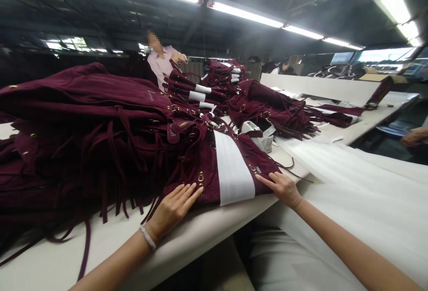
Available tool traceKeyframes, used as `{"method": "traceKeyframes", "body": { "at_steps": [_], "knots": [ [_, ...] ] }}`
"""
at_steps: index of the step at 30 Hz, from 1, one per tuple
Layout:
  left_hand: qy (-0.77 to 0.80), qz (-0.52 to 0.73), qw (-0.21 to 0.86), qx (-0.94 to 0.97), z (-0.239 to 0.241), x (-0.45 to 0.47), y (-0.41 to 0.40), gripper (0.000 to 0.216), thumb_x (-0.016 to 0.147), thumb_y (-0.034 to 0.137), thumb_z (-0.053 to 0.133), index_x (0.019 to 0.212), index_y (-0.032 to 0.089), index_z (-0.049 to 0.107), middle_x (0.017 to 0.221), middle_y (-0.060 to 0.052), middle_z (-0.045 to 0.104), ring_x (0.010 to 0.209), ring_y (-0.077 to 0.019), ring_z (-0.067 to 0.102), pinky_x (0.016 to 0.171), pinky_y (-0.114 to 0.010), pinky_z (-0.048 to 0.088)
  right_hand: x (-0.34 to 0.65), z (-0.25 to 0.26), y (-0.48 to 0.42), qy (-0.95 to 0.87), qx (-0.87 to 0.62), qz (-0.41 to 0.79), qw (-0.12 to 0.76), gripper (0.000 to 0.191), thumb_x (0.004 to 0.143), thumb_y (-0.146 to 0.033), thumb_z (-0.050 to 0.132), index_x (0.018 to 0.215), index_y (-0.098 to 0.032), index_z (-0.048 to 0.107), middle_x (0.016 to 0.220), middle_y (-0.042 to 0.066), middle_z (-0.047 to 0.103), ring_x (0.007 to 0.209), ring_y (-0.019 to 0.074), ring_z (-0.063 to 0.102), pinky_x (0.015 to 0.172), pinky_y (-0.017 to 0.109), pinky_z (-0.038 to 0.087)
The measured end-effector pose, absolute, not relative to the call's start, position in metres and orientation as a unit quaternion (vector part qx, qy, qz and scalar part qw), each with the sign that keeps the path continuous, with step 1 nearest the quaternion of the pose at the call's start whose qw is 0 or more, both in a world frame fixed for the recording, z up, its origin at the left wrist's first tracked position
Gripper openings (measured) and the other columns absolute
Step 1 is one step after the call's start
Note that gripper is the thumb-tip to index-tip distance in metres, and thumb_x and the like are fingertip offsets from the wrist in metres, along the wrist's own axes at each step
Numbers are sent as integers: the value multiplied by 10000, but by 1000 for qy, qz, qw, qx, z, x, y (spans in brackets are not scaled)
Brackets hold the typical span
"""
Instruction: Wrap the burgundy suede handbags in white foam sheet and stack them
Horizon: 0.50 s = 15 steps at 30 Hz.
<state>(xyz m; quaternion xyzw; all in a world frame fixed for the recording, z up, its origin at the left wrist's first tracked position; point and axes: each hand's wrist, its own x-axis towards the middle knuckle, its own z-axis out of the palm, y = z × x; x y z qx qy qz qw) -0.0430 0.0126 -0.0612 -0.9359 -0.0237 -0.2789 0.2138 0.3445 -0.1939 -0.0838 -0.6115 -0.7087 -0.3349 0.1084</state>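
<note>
A maroon suede-like bag with brass buckles lies on the table in front of me, a wide white paper band wrapped around its middle. My left hand rests on the bag's near left part, fingers stretched out beside a buckle. On the right, my right hand touches the bag's near right edge. Its index finger is extended toward another buckle, while the other fingers bend at the edge. A maroon tag lies behind the bag's left part.
A big heap of maroon bags with dangling straps fills the left. More banded bags are stacked behind. A grey-white plastic object sits behind the bag. White sheet material spreads right. A person stands across; another person's hand shows far right.
</note>
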Motion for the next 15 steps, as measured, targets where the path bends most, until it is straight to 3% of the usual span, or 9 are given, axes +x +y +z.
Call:
{"method": "traceKeyframes", "body": {
  "at_steps": [4,9,12,15],
  "knots": [
    [-50,-235,226,-944,-65,-55,-5,556,907,21,326,1447,140,387,1380,-104,547,1260,-209,528,1070,-382,439,334,-98,-207,-674,-655,-321,116,655,902,-32,368,1469,-360,355,805,48,508,737,192,498,715,305,453],
    [-76,-189,205,-957,-57,-72,-22,733,748,-42,368,1461,126,343,1471,-92,443,1357,-214,407,1125,-402,358,315,-78,-225,-675,-701,-181,143,759,784,-77,461,1480,-354,336,1112,81,553,1027,241,569,888,379,499],
    [-85,-157,204,-963,-49,-77,-25,783,708,-30,397,1465,161,335,1470,-71,448,1338,-209,426,1103,-390,374,313,-49,-231,-675,-724,-48,135,598,846,-259,528,1426,-375,435,1226,54,579,1105,244,585,932,356,503],
    [-76,-144,210,-964,-44,-72,-19,591,802,70,480,1382,178,455,1363,-77,561,1216,-227,537,1012,-361,446,320,-23,-218,-654,-743,57,132,413,949,-453,407,1317,-374,577,1209,29,651,1118,258,613,939,348,512]
  ]
}}
